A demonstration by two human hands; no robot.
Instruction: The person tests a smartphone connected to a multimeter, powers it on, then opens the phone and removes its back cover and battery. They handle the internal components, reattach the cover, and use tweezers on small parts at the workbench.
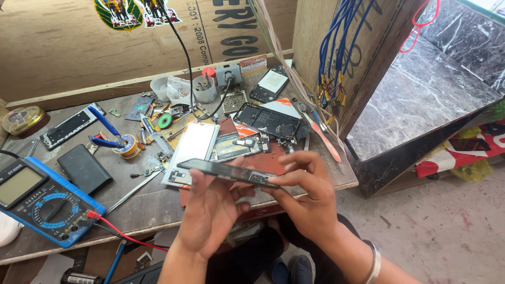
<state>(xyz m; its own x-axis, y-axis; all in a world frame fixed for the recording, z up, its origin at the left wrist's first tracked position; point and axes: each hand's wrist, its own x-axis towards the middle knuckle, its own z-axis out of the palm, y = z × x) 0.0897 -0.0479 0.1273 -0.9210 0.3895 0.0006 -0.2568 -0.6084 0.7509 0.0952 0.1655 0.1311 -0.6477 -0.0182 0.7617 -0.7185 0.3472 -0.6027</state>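
head view: both hands hold a dark phone frame [226,172] edge-on above the bench's near edge. left hand [210,210] sits under it, fingers close together against its underside, thumb up by the near edge. right hand [310,197] pinches the frame's right end, fingertips [286,168] clamped on it. just beyond the fingers lie a white phone back [194,144] and an opened phone [268,120]. a blue multimeter [39,202] sits well left of the left hand.
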